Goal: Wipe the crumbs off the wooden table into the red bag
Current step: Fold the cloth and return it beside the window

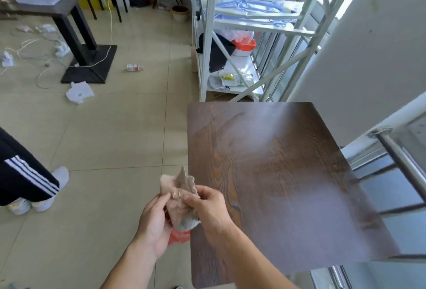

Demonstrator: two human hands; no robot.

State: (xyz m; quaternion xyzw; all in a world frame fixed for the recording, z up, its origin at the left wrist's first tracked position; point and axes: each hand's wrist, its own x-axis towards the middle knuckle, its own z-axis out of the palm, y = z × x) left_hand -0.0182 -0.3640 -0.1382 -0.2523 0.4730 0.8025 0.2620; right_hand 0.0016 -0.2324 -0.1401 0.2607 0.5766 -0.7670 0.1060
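The dark wooden table (276,173) fills the right half of the view, with a few pale specks scattered on its top. Both hands hold a crumpled beige cloth (179,198) just off the table's left edge, above the floor. My left hand (154,221) grips the cloth from the left, and my right hand (207,205) pinches it from the right. A small piece of the red bag (178,236) shows right below the cloth and between my hands; most of it is hidden.
A white metal shelf rack (230,35) stands behind the table. A metal railing (401,157) runs along the right. Another person's leg and shoes (30,185) are at the left. A second table (76,35), cables and litter lie on the tiled floor.
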